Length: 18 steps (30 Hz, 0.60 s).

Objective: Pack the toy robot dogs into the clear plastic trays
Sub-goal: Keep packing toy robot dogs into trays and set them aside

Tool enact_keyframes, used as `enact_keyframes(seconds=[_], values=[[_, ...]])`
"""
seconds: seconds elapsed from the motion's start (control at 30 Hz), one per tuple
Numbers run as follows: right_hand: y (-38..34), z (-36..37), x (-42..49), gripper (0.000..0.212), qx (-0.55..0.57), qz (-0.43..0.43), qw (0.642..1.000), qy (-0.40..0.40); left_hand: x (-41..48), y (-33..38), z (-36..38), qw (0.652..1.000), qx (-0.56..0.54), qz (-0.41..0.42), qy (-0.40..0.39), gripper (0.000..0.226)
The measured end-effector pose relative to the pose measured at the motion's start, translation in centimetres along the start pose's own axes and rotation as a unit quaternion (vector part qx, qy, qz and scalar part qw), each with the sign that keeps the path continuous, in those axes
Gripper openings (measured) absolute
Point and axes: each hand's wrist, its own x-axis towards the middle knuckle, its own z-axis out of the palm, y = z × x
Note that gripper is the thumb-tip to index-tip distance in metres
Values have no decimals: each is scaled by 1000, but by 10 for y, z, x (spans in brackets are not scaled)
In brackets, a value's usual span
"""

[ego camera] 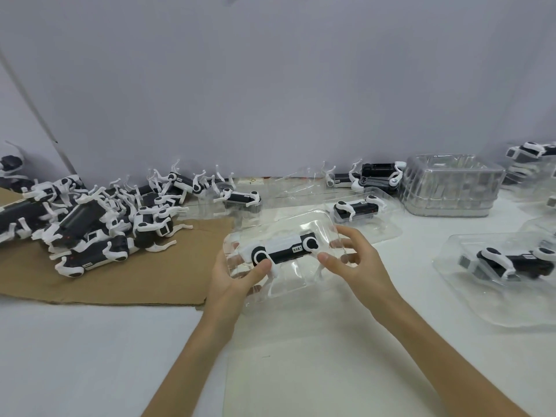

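A black-and-white toy robot dog lies on its side inside a clear plastic tray that I hold tilted above the table. My left hand grips the tray's left end, thumb pressing on the dog's white hip. My right hand grips the tray's right end, thumb near the dog's other hip. A heap of loose robot dogs lies on brown cardboard at the left.
Packed trays with dogs sit at the right and behind. A stack of empty clear trays stands at the back right. More dogs line the grey back wall. White tabletop lies below my arms.
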Motion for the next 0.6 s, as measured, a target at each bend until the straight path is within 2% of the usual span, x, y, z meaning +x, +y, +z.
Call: enact_keyframes(seconds=[0.1,0.17,0.23,0.3,0.33,0.37,0.43,0.53,0.6], values=[[1,0,-1,45,-15,-1,1000,-3,-2,-2,3,1000,-8,4,-5,71],[0,3,-2,43,-24,28,999,-21,-2,-2,4,1000,-21,-4,2,68],[1,7,-5,49,-99,12,995,31,-3,-2,6,999,-31,-14,23,71],[-5,9,-11,45,-196,-135,965,109,-4,-2,7,998,-31,-2,46,69],[-9,11,-14,43,-228,-220,941,115,-5,-2,8,998,-27,13,55,64],[-13,13,-18,44,-252,-277,922,97,-5,-2,8,997,-22,28,62,60],[-19,18,-26,46,-322,-315,893,23,-5,-2,9,996,-7,50,73,55],[-20,27,-35,54,-469,-285,834,-60,-8,-1,11,995,4,70,76,54],[-20,29,-39,58,-506,-268,817,-75,-10,-1,13,994,1,78,71,54]])
